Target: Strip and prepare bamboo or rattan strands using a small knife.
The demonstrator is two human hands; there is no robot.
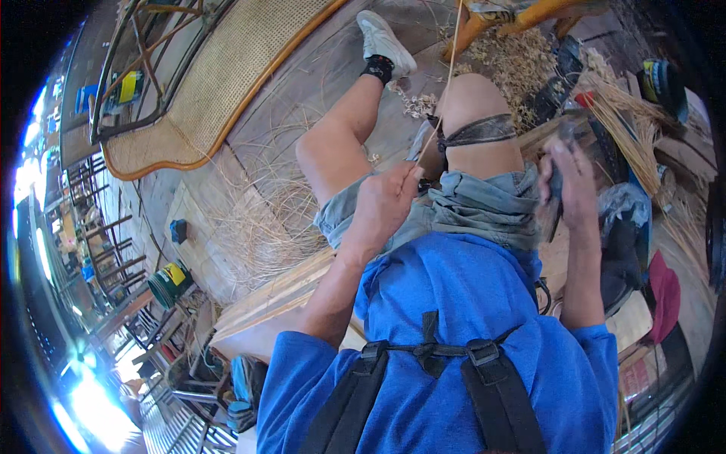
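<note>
While the left hand (pixel 387 203) grips a pale strand (pixel 453 60), seemingly keeping it straight past the dark knee band (pixel 484 130), likely worn as a guard, the right hand (pixel 575 181) blurs beside a dark object (pixel 556 183); whether it's closed, I cannot tell.

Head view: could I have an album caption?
Left hand gripping a long pale strand, right hand blurred beside the right leg, a woven panel off to the left.

The right hand (pixel 576 185) is blurred, the pale strand (pixel 451 62) cut off above.
</note>
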